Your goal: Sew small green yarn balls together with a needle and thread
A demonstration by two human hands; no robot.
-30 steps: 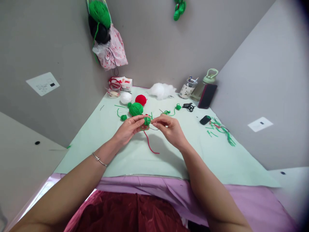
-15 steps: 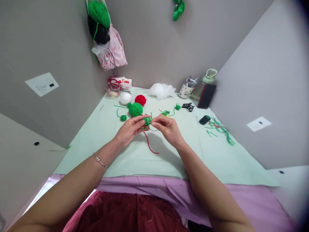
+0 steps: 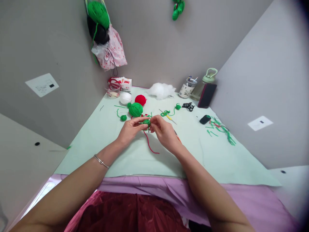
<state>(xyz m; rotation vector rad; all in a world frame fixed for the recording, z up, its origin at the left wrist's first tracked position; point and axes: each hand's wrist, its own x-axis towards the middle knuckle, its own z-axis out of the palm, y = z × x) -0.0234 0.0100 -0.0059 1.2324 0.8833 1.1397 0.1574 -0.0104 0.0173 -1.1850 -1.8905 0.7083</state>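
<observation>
A small green yarn piece (image 3: 146, 122), knitted or crocheted, sits between my two hands above the table. My left hand (image 3: 131, 130) holds it from the left, fingers along its top and thumb in front. At its right edge, the fingertips of my right hand (image 3: 164, 130) are pinched together; what they grip is too small to make out. A red yarn strand (image 3: 150, 146) trails on the table below the piece. Just behind my fingers lie a green yarn ball (image 3: 135, 110) and small red bits, partly hidden by the hands.
Red (image 3: 140, 100) and white (image 3: 126, 98) yarn balls sit at the back, near white stuffing (image 3: 161, 91). Rightward are a yellow-handled hook (image 3: 168, 117), black scissors (image 3: 188, 106), a black oval object (image 3: 205, 119) and green yarn scraps (image 3: 223, 130). A bottle (image 3: 198, 91) and phone (image 3: 207, 96) stand behind.
My right hand has moved left and in against the green piece, uncovering the yellow-handled hook. The dark strand seen between the hands earlier no longer shows.
</observation>
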